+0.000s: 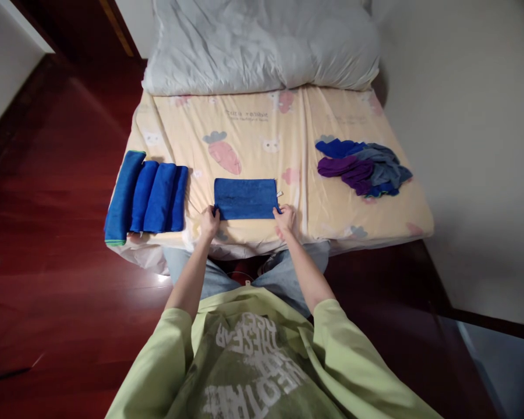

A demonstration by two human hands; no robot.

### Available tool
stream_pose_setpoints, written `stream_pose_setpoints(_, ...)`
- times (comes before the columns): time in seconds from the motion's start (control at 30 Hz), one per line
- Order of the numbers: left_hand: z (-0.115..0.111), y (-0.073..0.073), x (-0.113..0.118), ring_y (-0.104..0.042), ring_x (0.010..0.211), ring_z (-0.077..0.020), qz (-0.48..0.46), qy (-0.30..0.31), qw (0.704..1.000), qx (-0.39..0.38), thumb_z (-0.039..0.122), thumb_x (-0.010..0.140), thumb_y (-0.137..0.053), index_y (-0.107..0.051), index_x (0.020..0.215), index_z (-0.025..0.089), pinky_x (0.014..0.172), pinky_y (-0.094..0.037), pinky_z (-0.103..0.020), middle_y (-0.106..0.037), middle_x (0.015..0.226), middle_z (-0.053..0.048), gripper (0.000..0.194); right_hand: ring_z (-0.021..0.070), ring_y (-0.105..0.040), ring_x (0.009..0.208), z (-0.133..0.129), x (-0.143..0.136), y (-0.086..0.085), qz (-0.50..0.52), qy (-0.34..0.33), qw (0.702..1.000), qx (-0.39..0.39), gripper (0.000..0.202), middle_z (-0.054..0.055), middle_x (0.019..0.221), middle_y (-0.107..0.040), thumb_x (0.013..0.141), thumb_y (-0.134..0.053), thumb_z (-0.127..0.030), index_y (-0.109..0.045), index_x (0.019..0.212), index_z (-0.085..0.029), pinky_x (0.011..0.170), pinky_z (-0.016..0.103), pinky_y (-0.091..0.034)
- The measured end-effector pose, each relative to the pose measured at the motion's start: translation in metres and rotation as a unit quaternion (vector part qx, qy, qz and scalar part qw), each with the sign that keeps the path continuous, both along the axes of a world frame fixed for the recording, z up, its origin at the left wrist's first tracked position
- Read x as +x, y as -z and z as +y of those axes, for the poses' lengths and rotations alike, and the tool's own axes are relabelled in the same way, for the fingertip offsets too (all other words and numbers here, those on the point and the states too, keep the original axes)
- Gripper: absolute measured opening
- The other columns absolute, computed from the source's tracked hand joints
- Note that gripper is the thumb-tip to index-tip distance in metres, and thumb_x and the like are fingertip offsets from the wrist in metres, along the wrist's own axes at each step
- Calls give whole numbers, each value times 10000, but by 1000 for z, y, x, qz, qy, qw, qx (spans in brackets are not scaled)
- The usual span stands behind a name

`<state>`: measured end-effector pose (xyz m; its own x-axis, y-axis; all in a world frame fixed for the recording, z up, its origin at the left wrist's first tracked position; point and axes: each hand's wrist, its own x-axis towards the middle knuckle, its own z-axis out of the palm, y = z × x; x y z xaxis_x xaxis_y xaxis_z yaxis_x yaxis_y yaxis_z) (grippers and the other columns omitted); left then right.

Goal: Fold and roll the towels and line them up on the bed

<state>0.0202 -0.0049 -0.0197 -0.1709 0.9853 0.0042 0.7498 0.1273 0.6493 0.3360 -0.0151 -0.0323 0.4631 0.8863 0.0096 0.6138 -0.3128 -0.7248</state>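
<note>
A blue towel (245, 198), folded into a flat rectangle, lies on the patterned bed sheet in front of me. My left hand (210, 223) pinches its near left corner, and my right hand (284, 218) pinches its near right corner. A small white tag sticks out at the towel's right edge. To the left, several rolled or folded blue towels (159, 196) lie side by side, the leftmost one with green edging (126, 198). A crumpled pile of purple, grey and blue cloths (364, 167) rests on the right part of the bed.
A thick white quilt (262, 46) is bunched across the far side of the bed (253, 134). A plain wall (471, 145) stands to the right. Dark red wooden floor (56, 233) shows at the left. The bed's near edge meets my legs.
</note>
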Motion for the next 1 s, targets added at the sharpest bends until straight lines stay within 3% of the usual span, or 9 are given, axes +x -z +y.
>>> stream_pose_setpoints(0.1, -6, 8, 4, -657, 1107, -310, 21, 6, 998, 56, 242, 959, -496, -648, 1164, 145, 1010, -516, -445, -705, 1122, -183, 274, 261, -678, 1004, -4, 4, -2, -79, -23, 996, 46, 318, 143, 1103, -720, 890, -645, -335, -674, 1156, -163, 936, 384, -543)
stream_pose_setpoints(0.2, -10, 9, 1, -582, 1272, -341, 78, 23, 991, 109, 232, 970, -491, -628, 1283, 131, 1088, -466, -499, -639, 1326, -221, 356, 285, -562, 1314, -5, 16, -5, -168, -160, 968, 92, 407, 151, 1418, -605, 932, -553, -214, -659, 1324, -188, 1138, 459, -451)
stream_pose_setpoints(0.3, -9, 7, -9, -472, 1442, -312, 129, 159, 971, 126, 175, 981, -431, -619, 1371, 185, 1180, -384, -510, -550, 1522, -161, 433, 248, -501, 1423, -3, 25, -11, -201, -368, 905, 71, 533, 97, 1507, -576, 913, -468, -81, -655, 1393, -217, 1219, 464, -382)
stream_pose_setpoints(0.37, -7, 7, -16, -453, 1477, -267, 141, 270, 946, 109, 138, 964, -406, -606, 1416, 199, 1224, -343, -479, -548, 1547, -119, 498, 230, -504, 1435, -2, 27, -15, -208, -437, 873, 54, 549, 89, 1511, -588, 902, -472, -71, -656, 1403, -202, 1233, 455, -371)
stream_pose_setpoints(0.43, -5, 7, -20, -446, 1491, -255, 149, 327, 928, 94, 165, 939, -439, -567, 1475, 171, 1259, -300, -460, -532, 1566, -120, 551, 240, -494, 1454, -2, 27, -17, -216, -447, 867, 51, 541, 102, 1542, -561, 911, -522, -131, -629, 1439, -176, 1245, 469, -355)
stream_pose_setpoints(0.53, -2, 7, -19, -408, 1517, -290, 166, 337, 923, 90, 264, 885, -547, -496, 1541, 119, 1284, -255, -465, -457, 1618, -152, 674, 254, -479, 1473, -2, 24, -18, -219, -440, 870, 47, 583, 113, 1571, -527, 904, -579, -199, -584, 1486, -161, 1245, 486, -348)
stream_pose_setpoints(0.7, 2, 2, -9, -487, 1444, -325, 190, 297, 934, 61, 172, 887, -521, -544, 1498, 95, 1222, -334, -477, -545, 1540, -176, 616, 238, -538, 1423, 0, 18, -16, -193, -396, 897, 34, 574, 94, 1513, -590, 878, -521, -68, -639, 1429, -177, 1202, 465, -388)
stream_pose_setpoints(0.83, 1, -2, -17, -516, 1420, -316, 184, 311, 931, 45, 95, 915, -466, -581, 1472, 142, 1196, -355, -489, -571, 1516, -169, 571, 236, -570, 1387, -4, 20, -13, -175, -383, 906, 31, 579, 92, 1467, -632, 857, -485, -12, -685, 1370, -190, 1173, 468, -403)
stream_pose_setpoints(1.0, -1, -3, -24, -481, 1466, -293, 163, 307, 937, 40, 88, 954, -425, -557, 1500, 167, 1212, -343, -467, -542, 1550, -149, 567, 223, -502, 1457, -5, 24, -2, -168, -381, 908, 35, 746, 93, 1544, -560, 748, -495, 37, -622, 1449, -183, 1204, 450, -376)
